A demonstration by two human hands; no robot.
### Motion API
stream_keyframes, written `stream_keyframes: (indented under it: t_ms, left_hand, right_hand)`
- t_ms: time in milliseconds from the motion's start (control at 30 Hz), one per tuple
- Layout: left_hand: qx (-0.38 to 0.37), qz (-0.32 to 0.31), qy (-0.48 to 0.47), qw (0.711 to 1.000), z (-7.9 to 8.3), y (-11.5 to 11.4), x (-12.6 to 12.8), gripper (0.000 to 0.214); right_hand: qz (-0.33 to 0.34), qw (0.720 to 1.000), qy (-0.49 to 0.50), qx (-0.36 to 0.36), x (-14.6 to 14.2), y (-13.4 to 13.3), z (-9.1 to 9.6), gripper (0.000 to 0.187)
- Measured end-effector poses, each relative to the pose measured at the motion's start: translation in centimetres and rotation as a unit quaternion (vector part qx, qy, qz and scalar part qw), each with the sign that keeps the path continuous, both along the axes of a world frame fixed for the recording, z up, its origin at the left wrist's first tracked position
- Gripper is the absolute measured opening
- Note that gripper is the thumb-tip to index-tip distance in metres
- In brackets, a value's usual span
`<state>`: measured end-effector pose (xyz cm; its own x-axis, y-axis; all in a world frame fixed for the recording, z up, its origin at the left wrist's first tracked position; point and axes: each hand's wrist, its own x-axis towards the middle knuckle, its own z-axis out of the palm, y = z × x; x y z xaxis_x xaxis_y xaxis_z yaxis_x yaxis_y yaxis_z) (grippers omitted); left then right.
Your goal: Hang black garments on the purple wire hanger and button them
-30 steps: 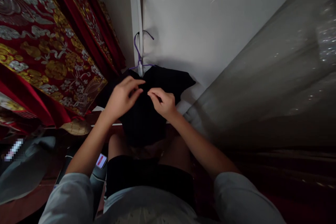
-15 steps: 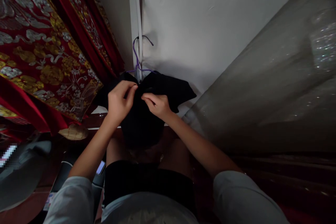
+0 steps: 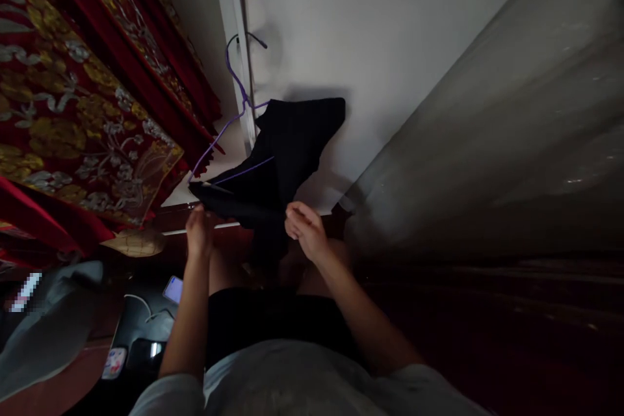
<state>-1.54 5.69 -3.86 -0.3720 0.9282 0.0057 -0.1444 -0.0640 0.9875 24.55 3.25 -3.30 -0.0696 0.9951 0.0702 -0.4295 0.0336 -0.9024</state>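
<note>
A black garment [image 3: 283, 156] hangs on a purple wire hanger [image 3: 234, 88], whose hook catches on a white vertical strip [image 3: 229, 6] of the wall. The hanger's left arm is bare. My left hand [image 3: 199, 234] is closed on the garment's lower left corner, just under the hanger's left end. Next to the cloth's lower right edge, my right hand [image 3: 305, 231] has its fingers curled together; whether it grips the cloth I cannot make out.
Red drapes with gold and silver embroidery [image 3: 73, 97] hang at the left. A grey glossy curtain [image 3: 487, 143] fills the right. On the dark floor at the lower left lie a phone [image 3: 173, 288], a white cable and small cards. Grey cloth [image 3: 43, 325] lies far left.
Both hands dropped from the garment's collar to its lower edge. The garment has slid off the hanger's left arm, which is now bare. The view shifted, so the hanger appears higher.
</note>
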Motion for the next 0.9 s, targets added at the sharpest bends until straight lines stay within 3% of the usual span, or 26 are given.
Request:
stream_keyframes:
  t_ms: [67, 133, 267, 367, 467, 567, 633, 700, 800, 900]
  left_hand:
    - [-0.001, 0.0, 0.005, 1.0, -1.4, -1.8, 2.3, 0.028]
    - [0.0, -0.003, 0.002, 1.0, -1.2, -2.8, 4.0, 0.026]
    - [0.038, -0.066, -0.015, 0.997, 2.3, -3.0, 5.9, 0.028]
    - [0.072, -0.144, 0.029, 0.986, 5.4, -3.6, 7.9, 0.026]
    - [0.108, -0.23, 0.11, 0.961, 7.5, -4.9, 10.3, 0.019]
    - [0.159, -0.25, 0.148, 0.944, 8.5, -6.0, 11.8, 0.017]
    - [0.185, -0.229, 0.177, 0.939, 8.7, -6.1, 11.6, 0.018]
    - [0.183, -0.222, 0.185, 0.94, 8.2, -6.0, 10.5, 0.026]
    - [0.106, -0.262, 0.175, 0.943, 6.3, -6.4, 7.8, 0.047]
    - [-0.01, -0.35, 0.235, 0.907, 3.9, -7.8, 4.9, 0.06]
  right_hand:
    - [-0.043, 0.994, 0.084, -0.047, 0.9, -0.7, -0.1, 0.035]
    - [-0.067, 0.989, 0.103, -0.081, 1.8, -1.2, -0.3, 0.037]
    - [-0.005, 0.993, -0.036, -0.111, 2.7, -2.5, -0.7, 0.033]
    - [0.003, 0.989, -0.138, -0.05, 2.1, -3.9, -0.1, 0.039]
    - [0.003, 0.988, -0.151, 0.015, 0.5, -5.0, 1.1, 0.058]
    - [0.004, 0.991, -0.135, 0.027, -1.3, -5.1, 2.2, 0.047]
    - [0.021, 0.99, -0.138, 0.022, -2.2, -5.0, 2.9, 0.029]
    - [0.059, 0.984, -0.17, 0.01, -2.6, -4.8, 3.8, 0.029]
    - [0.116, 0.96, -0.255, 0.025, -2.0, -4.2, 5.7, 0.034]
    - [0.098, 0.928, -0.335, 0.128, -0.4, -2.4, 7.9, 0.03]
